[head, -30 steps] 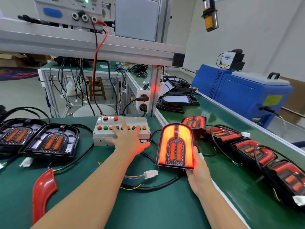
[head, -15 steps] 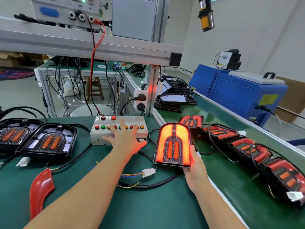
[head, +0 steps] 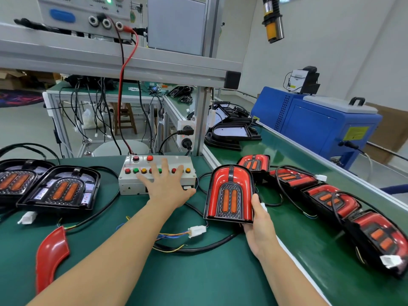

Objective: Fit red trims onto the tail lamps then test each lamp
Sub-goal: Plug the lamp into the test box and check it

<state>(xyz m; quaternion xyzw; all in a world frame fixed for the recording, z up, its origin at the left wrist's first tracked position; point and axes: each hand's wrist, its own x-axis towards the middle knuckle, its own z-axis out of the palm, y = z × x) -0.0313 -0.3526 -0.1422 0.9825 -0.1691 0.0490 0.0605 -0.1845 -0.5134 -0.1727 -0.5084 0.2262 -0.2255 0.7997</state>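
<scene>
My right hand (head: 259, 226) holds a tail lamp (head: 229, 193) with its red trim fitted, propped upright on the green bench; the lamp is unlit. My left hand (head: 165, 186) lies with spread straight fingers on the white test box (head: 130, 184), fingertips on its row of coloured buttons. A loose red trim (head: 51, 255) lies at the bench's front left. Two tail lamps without trim (head: 59, 188) sit at the far left. Several trimmed lamps (head: 331, 197) lie in a row on the conveyor at the right.
A white connector (head: 197, 230) with coloured wires and a black cable lie between my arms. An aluminium frame with a power supply (head: 88, 12) hangs over the bench. A blue machine (head: 320, 124) stands beyond the conveyor. Black lamp housings (head: 231, 133) are stacked behind.
The lamp in my right hand glowed bright orange-red before and is now dark. My left hand's fingers have shifted slightly along the button row. The view has drifted a little.
</scene>
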